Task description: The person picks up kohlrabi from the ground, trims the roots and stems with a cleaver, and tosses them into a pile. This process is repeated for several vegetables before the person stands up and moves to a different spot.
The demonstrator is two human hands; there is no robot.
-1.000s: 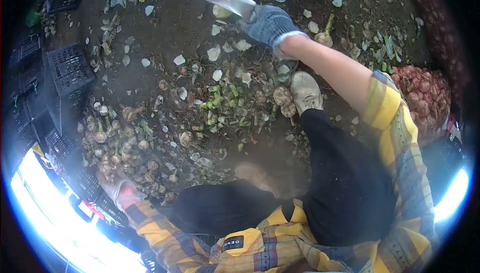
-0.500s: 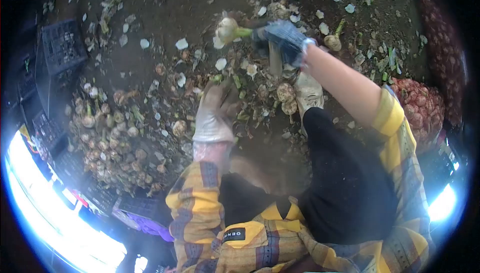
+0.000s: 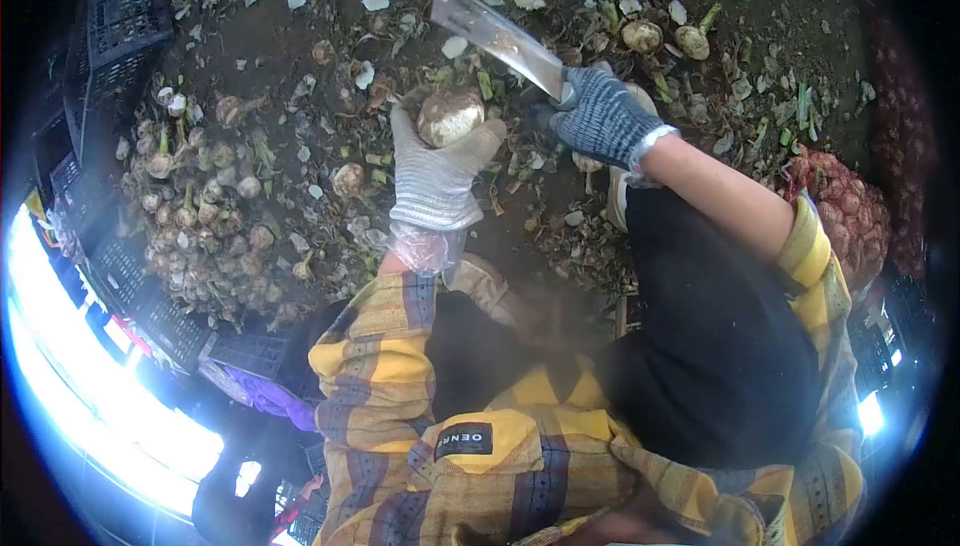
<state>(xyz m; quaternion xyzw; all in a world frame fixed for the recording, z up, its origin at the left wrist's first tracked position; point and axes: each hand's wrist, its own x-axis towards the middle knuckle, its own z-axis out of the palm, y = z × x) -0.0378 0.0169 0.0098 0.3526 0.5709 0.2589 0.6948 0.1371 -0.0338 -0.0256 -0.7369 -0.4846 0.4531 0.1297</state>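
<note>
My left hand point(image 3: 435, 166), in a white knit glove, has its fingers wrapped round a pale round bulb point(image 3: 451, 117) with a brownish top. My right hand point(image 3: 607, 118), in a dark grey striped glove, grips a cleaver point(image 3: 500, 38) by its handle, which the fingers mostly hide. The broad blade is raised, pointing up and left, apart from the bulb. Under and around both hands lie leaf scraps, cut stems and pale flakes. A loose bulb point(image 3: 349, 181) lies on the ground left of my left wrist.
A large heap of bulbs point(image 3: 210, 216) lies at the left, with black plastic crates point(image 3: 126, 14) beyond it. At the right stands a red mesh sack point(image 3: 838, 214) full of bulbs. More bulbs, one a stemmed bulb point(image 3: 692, 43), lie beyond my right hand.
My left hand has risen from the ground litter and now holds a bulb. My right hand has moved nearer me; the stemmed bulb beside it is gone from there and the cleaver blade shows clearly.
</note>
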